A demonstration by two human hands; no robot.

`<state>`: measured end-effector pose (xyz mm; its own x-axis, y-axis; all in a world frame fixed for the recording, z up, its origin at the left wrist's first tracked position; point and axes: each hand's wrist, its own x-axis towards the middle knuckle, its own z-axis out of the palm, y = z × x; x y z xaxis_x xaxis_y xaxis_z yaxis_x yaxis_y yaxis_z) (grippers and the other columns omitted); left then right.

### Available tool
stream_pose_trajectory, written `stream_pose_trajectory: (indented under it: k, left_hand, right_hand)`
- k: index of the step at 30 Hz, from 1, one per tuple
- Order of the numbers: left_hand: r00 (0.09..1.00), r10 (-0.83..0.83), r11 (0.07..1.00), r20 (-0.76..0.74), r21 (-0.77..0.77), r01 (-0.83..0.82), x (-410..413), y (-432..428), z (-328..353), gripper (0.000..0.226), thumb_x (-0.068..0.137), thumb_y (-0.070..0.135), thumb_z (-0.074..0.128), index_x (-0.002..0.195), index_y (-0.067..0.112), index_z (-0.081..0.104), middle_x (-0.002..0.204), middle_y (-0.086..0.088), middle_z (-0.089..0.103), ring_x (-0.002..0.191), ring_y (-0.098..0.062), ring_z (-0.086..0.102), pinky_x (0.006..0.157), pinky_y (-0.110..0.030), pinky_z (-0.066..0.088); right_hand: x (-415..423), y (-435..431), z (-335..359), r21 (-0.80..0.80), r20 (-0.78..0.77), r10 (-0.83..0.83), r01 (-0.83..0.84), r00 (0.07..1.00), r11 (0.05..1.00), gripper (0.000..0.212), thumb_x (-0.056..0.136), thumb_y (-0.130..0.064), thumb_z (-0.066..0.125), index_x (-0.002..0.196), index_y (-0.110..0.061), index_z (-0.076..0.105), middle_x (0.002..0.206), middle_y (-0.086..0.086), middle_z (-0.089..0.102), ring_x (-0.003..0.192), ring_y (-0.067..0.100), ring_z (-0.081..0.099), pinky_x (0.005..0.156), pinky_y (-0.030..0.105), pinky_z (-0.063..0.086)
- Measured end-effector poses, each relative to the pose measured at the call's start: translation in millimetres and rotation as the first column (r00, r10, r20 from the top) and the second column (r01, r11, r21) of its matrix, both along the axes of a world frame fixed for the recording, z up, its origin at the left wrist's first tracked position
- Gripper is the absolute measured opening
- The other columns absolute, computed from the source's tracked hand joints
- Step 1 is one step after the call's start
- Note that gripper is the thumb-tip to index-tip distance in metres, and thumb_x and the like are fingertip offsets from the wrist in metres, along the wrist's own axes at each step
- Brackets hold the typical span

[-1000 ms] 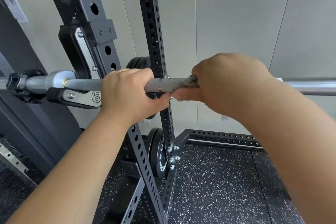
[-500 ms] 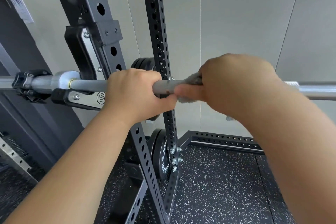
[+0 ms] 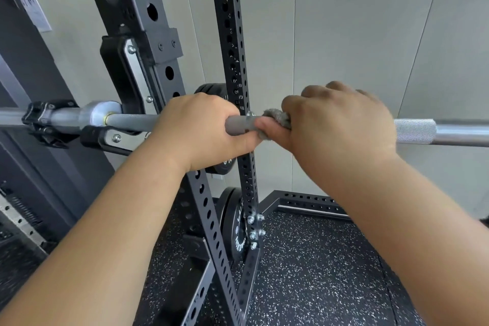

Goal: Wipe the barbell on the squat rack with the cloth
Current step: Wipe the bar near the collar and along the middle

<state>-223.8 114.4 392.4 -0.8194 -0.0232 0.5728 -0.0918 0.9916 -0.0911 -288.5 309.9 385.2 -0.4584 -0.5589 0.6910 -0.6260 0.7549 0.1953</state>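
Head view: the right hand [image 3: 341, 127], clasping the cloth [image 3: 277, 118] round the barbell [image 3: 455, 135], has slid up against the left hand [image 3: 201, 130], baring knurled shaft behind it. The left hand grips the barbell near its rest on the squat rack [image 3: 232, 55]; this stroke is probably spent.

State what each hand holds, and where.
Left hand grips the barbell shaft beside the rack hook. Right hand grips the cloth wrapped on the shaft.

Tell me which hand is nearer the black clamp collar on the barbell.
Left. The left hand grips the grey steel barbell right of the black clamp collar; right hand, gripping the grey cloth, lies farther right.
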Motion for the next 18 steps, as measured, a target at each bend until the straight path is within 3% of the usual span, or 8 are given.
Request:
stream_pose_trajectory:
  k: [2, 5, 9, 11, 13, 14, 16, 18]
  left_hand:
    - [1.0, 0.001, 1.0, -0.031, -0.015, -0.002, 1.2, -0.6, -2.0, 0.067, 0.073, 0.086, 0.033, 0.056, 0.024, 0.051, 0.048, 0.008, 0.052, 0.052, -0.007, 0.053, 0.058, -0.031, 0.045]
    - [0.995, 0.006, 0.999, -0.102, -0.038, -0.009, 0.1, 0.2, -9.7, 0.055, 0.072, 0.076, 0.038, 0.057, 0.025, 0.049, 0.047, 0.009, 0.046, 0.051, -0.008, 0.05, 0.059, -0.032, 0.045]
    - [0.973, -0.01, 0.996, -0.231, -0.084, -0.01, -2.0, -2.1, -20.9, 0.053, 0.076, 0.072, 0.045, 0.057, 0.023, 0.047, 0.045, 0.009, 0.041, 0.046, -0.015, 0.047, 0.052, -0.028, 0.039]
    - [0.958, -0.031, 0.994, -0.284, -0.106, 0.001, -2.7, -2.3, -26.5, 0.054, 0.08, 0.071, 0.048, 0.06, 0.022, 0.048, 0.049, 0.009, 0.04, 0.048, -0.018, 0.047, 0.052, -0.027, 0.031]
    - [0.943, -0.044, 0.992, -0.329, -0.129, 0.001, -3.2, -3.0, -29.4, 0.053, 0.083, 0.071, 0.053, 0.064, 0.022, 0.049, 0.053, 0.009, 0.04, 0.052, -0.019, 0.046, 0.052, -0.028, 0.028]
    - [0.939, -0.051, 0.991, -0.34, -0.131, 0.006, -3.1, -3.4, -31.4, 0.05, 0.084, 0.069, 0.055, 0.067, 0.022, 0.051, 0.056, 0.009, 0.042, 0.055, -0.019, 0.047, 0.053, -0.03, 0.031]
    - [0.943, -0.06, 0.994, -0.328, -0.105, 0.027, -1.0, -3.6, -35.9, 0.045, 0.086, 0.065, 0.053, 0.076, 0.021, 0.057, 0.066, 0.009, 0.049, 0.067, -0.021, 0.051, 0.064, -0.039, 0.041]
    - [0.947, -0.068, 0.996, -0.313, -0.072, 0.048, 2.3, -0.9, -38.8, 0.043, 0.088, 0.064, 0.051, 0.086, 0.022, 0.06, 0.077, 0.008, 0.054, 0.079, -0.023, 0.052, 0.078, -0.044, 0.042]
  right_hand:
    - [2.3, 13.6, 5.0, 0.039, 0.024, -0.01, 0.009, 1.0, 0.999, 0.066, 0.092, -0.082, 0.021, 0.069, -0.025, 0.043, 0.065, -0.009, 0.038, 0.069, 0.021, 0.042, 0.054, 0.027, 0.016]
    - [2.3, 34.3, 18.4, 0.155, 0.134, -0.09, 0.068, 0.987, 0.985, 0.073, 0.078, -0.09, 0.022, 0.072, -0.023, 0.05, 0.07, -0.005, 0.05, 0.073, 0.022, 0.054, 0.051, 0.026, 0.024]
    - [6.2, 10.1, 5.6, -0.014, 0.064, -0.068, 0.069, 0.996, 0.998, 0.07, 0.085, -0.086, 0.03, 0.067, -0.023, 0.052, 0.064, -0.007, 0.044, 0.072, 0.026, 0.051, 0.062, 0.032, 0.024]
    - [7.0, -0.7, -4.3, -0.022, -0.027, -0.027, 0.026, 0.999, 0.999, 0.068, 0.088, -0.081, 0.029, 0.068, -0.024, 0.059, 0.065, -0.006, 0.043, 0.07, 0.026, 0.048, 0.064, 0.034, 0.025]
    - [6.6, 5.7, 3.7, 0.009, 0.002, -0.003, 0.003, 1.0, 1.0, 0.069, 0.086, -0.085, 0.023, 0.065, -0.022, 0.045, 0.066, -0.008, 0.04, 0.07, 0.023, 0.042, 0.059, 0.031, 0.022]
    - [7.2, 13.5, 10.2, 0.058, 0.088, -0.02, 0.015, 0.996, 0.998, 0.072, 0.083, -0.088, 0.024, 0.066, -0.02, 0.041, 0.068, -0.007, 0.041, 0.072, 0.023, 0.044, 0.056, 0.028, 0.02]
    - [2.0, 27.6, 20.9, 0.155, 0.222, -0.101, 0.067, 0.97, 0.986, 0.073, 0.075, -0.093, 0.03, 0.07, -0.022, 0.044, 0.073, -0.004, 0.047, 0.074, 0.023, 0.053, 0.052, 0.026, 0.026]
    - [-3.5, 30.3, 22.0, 0.101, 0.259, -0.144, 0.121, 0.955, 0.987, 0.075, 0.07, -0.096, 0.032, 0.07, -0.022, 0.047, 0.073, -0.002, 0.05, 0.073, 0.025, 0.056, 0.056, 0.028, 0.034]
